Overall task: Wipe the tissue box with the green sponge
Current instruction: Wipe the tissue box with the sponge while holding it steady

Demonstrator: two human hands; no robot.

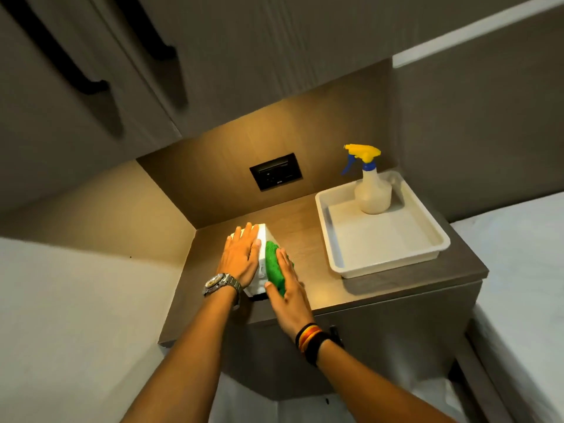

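A white tissue box (262, 264) stands on the left part of a wooden bedside counter (308, 239). My left hand (241, 257) lies flat on the box's top, fingers together, holding it down. My right hand (287, 288) presses the green sponge (273, 265) flat against the box's right side. Most of the box is hidden under my two hands, and the sponge shows only above my right fingers.
A white plastic tray (427, 248) sits at the right of the counter with a spray bottle (370, 184) with a yellow and blue trigger standing in its far corner. A black wall socket (276, 171) is behind. White bedding (515, 270) lies right of the counter.
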